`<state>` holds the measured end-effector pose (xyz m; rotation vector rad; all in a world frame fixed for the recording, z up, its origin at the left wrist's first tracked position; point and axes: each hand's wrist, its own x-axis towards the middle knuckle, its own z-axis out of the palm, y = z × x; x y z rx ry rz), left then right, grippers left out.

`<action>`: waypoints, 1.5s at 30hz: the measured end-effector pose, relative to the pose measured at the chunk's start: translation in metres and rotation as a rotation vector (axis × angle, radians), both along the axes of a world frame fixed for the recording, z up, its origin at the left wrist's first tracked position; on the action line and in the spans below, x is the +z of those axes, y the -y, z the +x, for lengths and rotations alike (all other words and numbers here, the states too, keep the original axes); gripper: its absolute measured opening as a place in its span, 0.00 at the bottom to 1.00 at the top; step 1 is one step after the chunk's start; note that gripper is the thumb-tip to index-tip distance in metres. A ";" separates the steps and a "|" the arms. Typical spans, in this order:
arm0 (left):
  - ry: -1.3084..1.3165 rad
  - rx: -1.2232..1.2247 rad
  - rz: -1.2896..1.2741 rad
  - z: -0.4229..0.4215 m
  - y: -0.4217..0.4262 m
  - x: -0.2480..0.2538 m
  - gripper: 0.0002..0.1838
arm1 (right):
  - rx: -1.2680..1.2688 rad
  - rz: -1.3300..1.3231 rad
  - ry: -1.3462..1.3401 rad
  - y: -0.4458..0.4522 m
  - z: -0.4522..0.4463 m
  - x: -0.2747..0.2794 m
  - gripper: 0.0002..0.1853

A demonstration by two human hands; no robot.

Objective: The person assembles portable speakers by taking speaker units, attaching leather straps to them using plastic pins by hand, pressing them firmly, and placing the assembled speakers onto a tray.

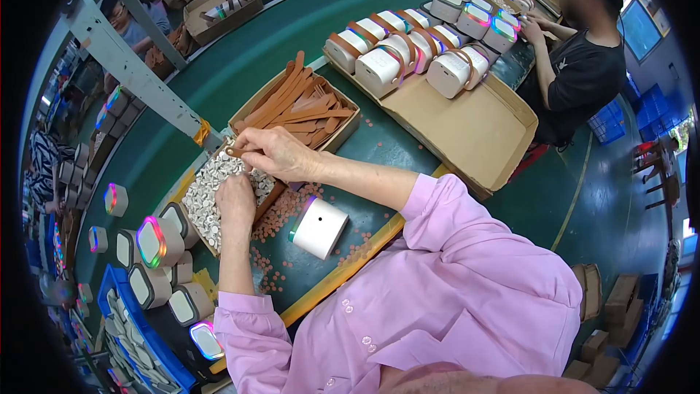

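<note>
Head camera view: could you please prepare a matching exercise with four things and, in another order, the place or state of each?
1. Left hand
2. Right hand
3. Brown straps
4. White device with black hole

A. heaped in a cardboard box
B. on the green work surface
C. at the small white parts
D. holding a brown piece

Pairs: 1-C, 2-D, 3-A, 4-B

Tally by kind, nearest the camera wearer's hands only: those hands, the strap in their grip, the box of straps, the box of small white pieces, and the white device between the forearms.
Hands: 2 (left hand, right hand)
Held brown strap: 1
Boxes: 2 (strap box, white-piece box)
White device: 1
Total: 6
</note>
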<state>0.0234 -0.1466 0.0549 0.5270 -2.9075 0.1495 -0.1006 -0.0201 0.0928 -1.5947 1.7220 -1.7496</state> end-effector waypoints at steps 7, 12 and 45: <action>-0.062 0.038 0.152 0.008 -0.002 0.007 0.08 | 0.014 -0.087 -0.032 -0.001 0.012 0.007 0.07; -0.170 -0.083 0.362 0.005 -0.004 0.006 0.06 | 0.045 0.007 -0.019 -0.007 0.016 0.014 0.08; -1.006 -0.180 1.846 0.076 -0.086 0.021 0.05 | 0.045 0.243 0.150 -0.067 0.050 0.004 0.06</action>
